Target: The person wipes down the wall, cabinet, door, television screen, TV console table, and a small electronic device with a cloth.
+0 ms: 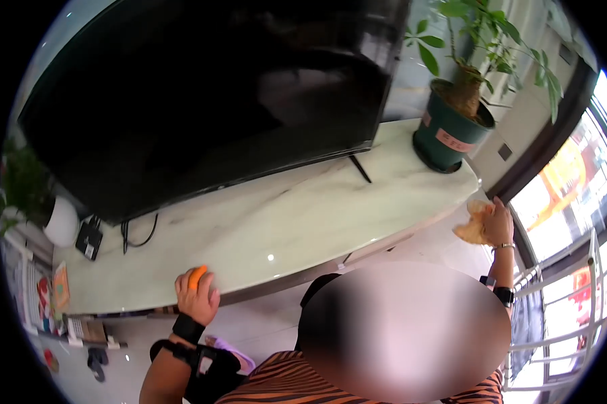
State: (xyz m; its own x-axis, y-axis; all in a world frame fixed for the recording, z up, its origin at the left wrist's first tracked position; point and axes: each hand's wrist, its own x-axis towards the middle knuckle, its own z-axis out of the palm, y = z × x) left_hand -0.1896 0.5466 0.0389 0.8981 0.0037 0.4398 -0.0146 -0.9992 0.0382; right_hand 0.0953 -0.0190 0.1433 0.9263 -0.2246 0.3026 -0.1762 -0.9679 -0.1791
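My left hand (pixel 197 306) is at the front edge of the marble-topped TV cabinet (pixel 263 222), closed around a small bright orange object (pixel 196 277). Most of that object is hidden by my fingers, so its kind does not show. Out past the cabinet's right end, my right hand (pixel 499 227) grips a crumpled yellow-tan cloth (pixel 475 224), which hangs off to the left of my fingers. Both wrists wear dark bands.
A large black television (pixel 216 94) stands on the cabinet on thin legs. A green plant pot (pixel 451 131) sits at the right end, a white pot (pixel 62 222) at the left. Near it lie a black box (pixel 88 239) and a cable (pixel 138 241). A white rack (pixel 559 316) stands at right.
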